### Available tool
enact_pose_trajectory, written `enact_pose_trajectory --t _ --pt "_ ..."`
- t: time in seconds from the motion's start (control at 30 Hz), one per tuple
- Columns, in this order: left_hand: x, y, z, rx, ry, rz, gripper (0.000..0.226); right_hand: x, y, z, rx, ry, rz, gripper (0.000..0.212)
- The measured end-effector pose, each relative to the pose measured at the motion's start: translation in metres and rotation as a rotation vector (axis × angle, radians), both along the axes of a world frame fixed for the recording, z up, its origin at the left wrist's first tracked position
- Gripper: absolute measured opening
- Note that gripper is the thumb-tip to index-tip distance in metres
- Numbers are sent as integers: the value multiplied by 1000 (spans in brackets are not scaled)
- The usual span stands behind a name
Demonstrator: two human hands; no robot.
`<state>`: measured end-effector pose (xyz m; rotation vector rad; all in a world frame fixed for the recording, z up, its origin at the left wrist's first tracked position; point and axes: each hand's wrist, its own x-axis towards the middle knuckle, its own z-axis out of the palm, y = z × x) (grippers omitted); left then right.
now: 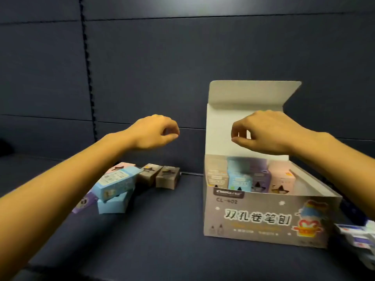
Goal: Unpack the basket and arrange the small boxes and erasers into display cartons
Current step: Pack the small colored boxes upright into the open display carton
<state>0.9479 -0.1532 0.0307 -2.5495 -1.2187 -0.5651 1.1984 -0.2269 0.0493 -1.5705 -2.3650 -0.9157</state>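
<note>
A grey display carton (263, 218) stands on the right with its white lid (249, 98) raised. Inside it, several small boxes (239, 177) stand upright in a row: grey, blue, purple, pink. To the left lies a loose pile of small boxes (116, 183) in blue, pink and purple, with two brown ones (168, 177) beside it. My left hand (154, 131) hovers above the pile, fingers curled, holding nothing. My right hand (261, 131) hovers in front of the lid above the carton, thumb and fingers loosely pinched with nothing in them.
Everything rests on a dark blue padded surface (162, 240) with a padded back wall (142, 57). At the right edge lies a blurred heap of white-and-blue erasers (357, 238). No basket is in view.
</note>
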Motion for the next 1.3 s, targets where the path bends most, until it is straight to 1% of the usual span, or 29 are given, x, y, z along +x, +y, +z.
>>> enact_pose_trajectory --t 0.17,0.3,0.47,0.57,0.63,0.73,0.8,0.83,0.9,0.93,1.0,1.07,1.13,1.23,1.3 --pt "-90 5 -4 -50 36 164 23 -90 7 7 -4 62 92 21" --pt "-151 8 -11 -89 58 238 20 -164 23 1 -128 115 77 23" --pt "-210 26 -25 -101 15 360 25 -235 49 -18 -254 162 42 27" --pt "-227 47 -38 -156 -50 465 38 -265 65 -29 -343 238 13 28" --pt "-228 61 -47 -241 -114 529 51 -282 74 -38 -447 317 -6 32" --pt "-220 81 -56 -404 -218 572 69 -303 83 -50 -555 391 -72 48" --pt "-213 91 -58 -517 -266 566 75 -314 85 -56 -584 426 -138 50" --pt "-210 95 -59 -577 -277 548 70 -320 85 -59 -585 444 -176 51" --pt "-206 99 -60 -672 -289 498 45 -330 83 -62 -578 465 -228 54" --pt "-205 101 -61 -704 -306 473 37 -335 83 -63 -575 470 -242 55" --pt "-202 103 -64 -740 -354 423 34 -344 83 -66 -565 459 -273 63" --pt "-203 103 -67 -725 -423 383 33 -352 84 -70 -548 439 -303 71" --pt "-210 100 -65 -683 -531 357 42 -358 86 -72 -560 444 -329 74" --pt "-226 94 -57 -599 -600 310 58 -364 88 -71 -630 475 -348 66" --pt "-237 91 -52 -528 -647 302 60 -368 89 -71 -659 497 -342 57"
